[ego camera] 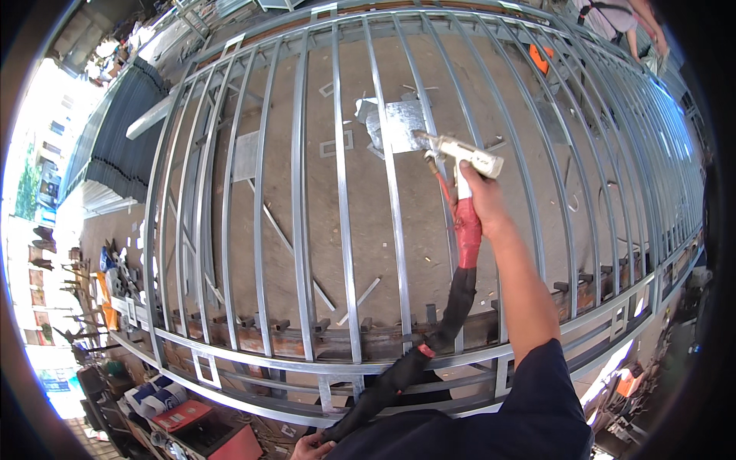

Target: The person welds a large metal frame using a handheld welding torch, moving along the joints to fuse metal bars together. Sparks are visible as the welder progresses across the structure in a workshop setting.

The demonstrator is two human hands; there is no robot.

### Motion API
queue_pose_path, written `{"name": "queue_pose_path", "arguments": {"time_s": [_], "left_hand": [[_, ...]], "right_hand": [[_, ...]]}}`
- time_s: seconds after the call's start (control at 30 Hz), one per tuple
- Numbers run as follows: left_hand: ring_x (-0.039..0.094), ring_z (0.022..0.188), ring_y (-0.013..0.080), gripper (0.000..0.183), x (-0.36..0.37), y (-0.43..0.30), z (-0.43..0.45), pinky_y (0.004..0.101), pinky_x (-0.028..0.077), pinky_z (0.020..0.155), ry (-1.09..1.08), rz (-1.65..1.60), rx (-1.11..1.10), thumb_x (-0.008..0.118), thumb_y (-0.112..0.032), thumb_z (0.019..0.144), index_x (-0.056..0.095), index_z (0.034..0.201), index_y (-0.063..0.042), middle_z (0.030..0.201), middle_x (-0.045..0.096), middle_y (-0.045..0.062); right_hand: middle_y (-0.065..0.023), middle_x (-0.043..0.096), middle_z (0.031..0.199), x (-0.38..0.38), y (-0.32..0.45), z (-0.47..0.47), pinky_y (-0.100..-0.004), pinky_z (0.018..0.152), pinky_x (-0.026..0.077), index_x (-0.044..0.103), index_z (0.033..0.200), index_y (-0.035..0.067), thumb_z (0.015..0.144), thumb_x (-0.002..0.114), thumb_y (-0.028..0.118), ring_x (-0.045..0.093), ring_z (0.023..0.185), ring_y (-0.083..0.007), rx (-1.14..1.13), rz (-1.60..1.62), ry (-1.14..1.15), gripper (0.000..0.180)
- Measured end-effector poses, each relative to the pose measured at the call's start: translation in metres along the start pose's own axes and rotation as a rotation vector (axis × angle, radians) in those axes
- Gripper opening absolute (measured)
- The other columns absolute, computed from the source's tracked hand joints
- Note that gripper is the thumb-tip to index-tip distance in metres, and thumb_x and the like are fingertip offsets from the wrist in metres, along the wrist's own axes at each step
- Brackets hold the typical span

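Observation:
My right hand [484,198] grips a white-bodied welding gun [468,156] with a metal nozzle, held over the bars of a large galvanized steel frame [347,230]. A red-wrapped section [468,230] follows below its grip, with a thin red hose beside it. From there a black-sleeved cable [397,376] runs down across the frame's near rail to my left hand [312,445]. That hand is closed around the cable at the bottom edge, partly cut off by the picture. Under the gun, shiny sheet metal pieces [397,126] lie on the floor.
Stacked corrugated metal panels [123,121] stand at the left. A rusty steel beam [230,336] runs under the frame's near side. A red metal box [184,417] sits at the lower left. Another person [612,20] is at the far right corner. Loose metal strips [276,227] lie on the floor.

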State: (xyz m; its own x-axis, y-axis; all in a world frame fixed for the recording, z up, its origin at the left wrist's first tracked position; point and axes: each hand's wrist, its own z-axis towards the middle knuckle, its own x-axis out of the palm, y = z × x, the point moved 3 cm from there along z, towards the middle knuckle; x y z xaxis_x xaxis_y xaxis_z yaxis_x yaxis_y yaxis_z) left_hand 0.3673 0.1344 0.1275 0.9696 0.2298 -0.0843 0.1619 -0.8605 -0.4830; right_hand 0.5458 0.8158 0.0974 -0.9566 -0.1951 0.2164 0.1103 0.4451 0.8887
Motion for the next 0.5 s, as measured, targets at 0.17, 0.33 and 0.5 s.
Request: {"name": "queue_pose_path", "arguments": {"time_s": [0.17, 0.33, 0.5], "left_hand": [[0.063, 0.085, 0.0126, 0.029, -0.003, -0.024, 0.020, 0.0339, 0.053, 0.072, 0.047, -0.093, 0.036, 0.074, -0.020, 0.099, 0.073, 0.117, 0.004, 0.096, 0.073, 0.004], [0.060, 0.073, 0.0134, 0.031, 0.005, -0.050, 0.038, 0.0360, 0.051, 0.064, 0.066, -0.188, -0.003, 0.075, -0.020, 0.099, 0.073, 0.121, 0.002, 0.088, 0.073, 0.001], [0.063, 0.078, 0.0147, 0.040, -0.012, -0.096, 0.054, 0.0355, 0.053, 0.071, 0.221, -0.018, -0.002, 0.075, -0.031, 0.098, 0.074, 0.119, 0.003, 0.090, 0.074, 0.003]], "right_hand": [[-0.0093, 0.068, 0.102, 0.012, 0.041, 0.031, -0.0343, 0.052, 0.054, 0.061, 0.132, 0.005, 0.100, 0.072, 0.045, 0.066, 0.061, -0.0186, -0.125, -0.158, -0.114, 0.052], [-0.0086, 0.069, 0.101, 0.056, 0.061, 0.053, -0.0355, 0.052, 0.054, 0.060, 0.132, 0.003, 0.101, 0.070, 0.043, 0.066, 0.060, -0.0192, -0.214, -0.416, -0.176, 0.051], [-0.0065, 0.068, 0.089, 0.063, 0.046, 0.095, -0.0347, 0.050, 0.053, 0.060, 0.128, 0.006, 0.100, 0.071, 0.044, 0.064, 0.058, -0.0169, -0.214, -0.636, -0.264, 0.048]]}}
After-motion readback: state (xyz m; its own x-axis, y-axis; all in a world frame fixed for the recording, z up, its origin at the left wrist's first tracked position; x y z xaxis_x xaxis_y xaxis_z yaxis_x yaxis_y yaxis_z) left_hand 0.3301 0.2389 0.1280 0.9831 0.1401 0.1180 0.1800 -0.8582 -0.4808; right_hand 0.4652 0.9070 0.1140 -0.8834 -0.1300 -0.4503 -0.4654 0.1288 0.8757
